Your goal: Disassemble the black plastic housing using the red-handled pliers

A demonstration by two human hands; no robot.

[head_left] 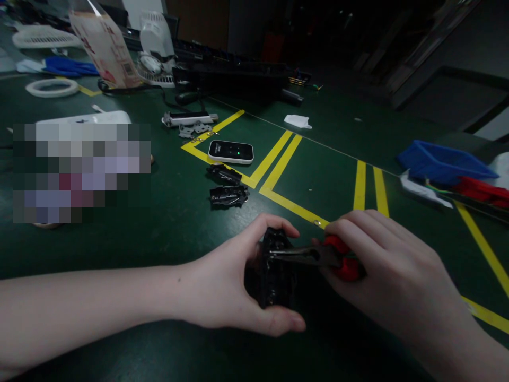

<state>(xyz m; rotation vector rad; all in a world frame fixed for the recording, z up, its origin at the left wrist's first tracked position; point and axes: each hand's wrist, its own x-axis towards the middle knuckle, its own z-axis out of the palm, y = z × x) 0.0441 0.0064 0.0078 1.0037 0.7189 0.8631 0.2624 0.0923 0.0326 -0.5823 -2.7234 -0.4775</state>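
Note:
My left hand (234, 281) is wrapped round a black plastic part (274, 286), fingers on its far side and thumb at its near end. Red-handled pliers (306, 256) are gripped in my right hand (382, 260). Their long metal jaws point left and their tips touch the face of the black part. Whether the tips hold anything there is too small to tell. Two similar black parts (228, 196) lie on the table beyond my left hand.
The green table (175, 233) has yellow tape lines. Behind the black parts lies a white-rimmed device (230, 152), with metal pieces (194, 130) farther back. A blue bin (445, 162) stands at right, a plastic bag (105, 48) and a white fan (156, 40) at back left.

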